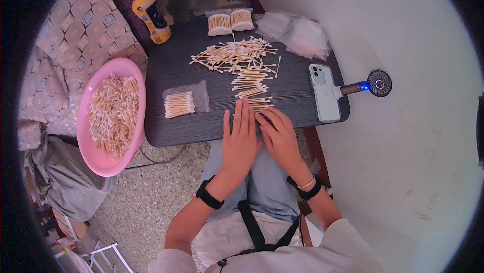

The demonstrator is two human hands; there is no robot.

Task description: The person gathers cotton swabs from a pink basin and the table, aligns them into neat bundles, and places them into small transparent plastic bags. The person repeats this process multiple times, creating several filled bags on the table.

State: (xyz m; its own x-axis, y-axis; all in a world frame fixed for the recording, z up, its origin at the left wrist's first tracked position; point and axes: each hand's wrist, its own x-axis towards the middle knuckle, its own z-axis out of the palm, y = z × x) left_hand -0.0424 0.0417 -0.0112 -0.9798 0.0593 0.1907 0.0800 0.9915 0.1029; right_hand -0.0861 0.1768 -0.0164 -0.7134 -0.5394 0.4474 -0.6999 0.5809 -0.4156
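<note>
A row of cotton swabs (252,90), lying roughly crosswise, runs down the dark folding table (181,65) from a loose heap of swabs (238,54). Over the row's near end, my left hand (240,140) lies flat with its fingers stretched out. My right hand (279,137) rests beside it, its bent fingertips against the lowest swabs. The fingers hide part of that end, so whether the right hand grips any swab is unclear. To the left lies a clear plastic bag (202,97) with a small layer of swabs (179,104) in it.
Left of the table stands a pink basin (84,121) full of swabs. Two packed swab bundles (230,22), flat plastic bags (304,38) and an orange bottle (151,16) are along the far side. A phone (326,99) and small fan (379,82) sit by the right wall.
</note>
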